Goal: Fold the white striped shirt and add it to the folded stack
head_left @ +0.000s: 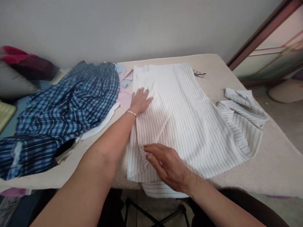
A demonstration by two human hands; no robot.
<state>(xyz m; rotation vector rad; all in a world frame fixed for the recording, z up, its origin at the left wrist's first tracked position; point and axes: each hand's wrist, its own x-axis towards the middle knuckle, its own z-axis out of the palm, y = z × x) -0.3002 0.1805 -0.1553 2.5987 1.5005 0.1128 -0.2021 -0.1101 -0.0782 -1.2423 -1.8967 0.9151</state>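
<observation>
A white fabric with thin dark stripes (189, 119) lies spread on the beige padded table (272, 164), its left edge folded over into a flap. My left hand (140, 101) rests flat, fingers apart, on the far part of that folded flap; a thin bracelet circles the wrist. My right hand (167, 165) lies flat on the near end of the fold, close to the table's front edge, fingers pointing left. Neither hand grips anything. A bunched part of the same striped cloth (243, 108) trails off to the right.
A blue plaid fabric (66, 107) is heaped on the table's left side, over pale pink and light blue cloth pieces (124, 91). Eyeglasses (198, 74) lie at the far edge. Cushions (21, 75) sit at left; a framed glass panel (272, 56) stands at right.
</observation>
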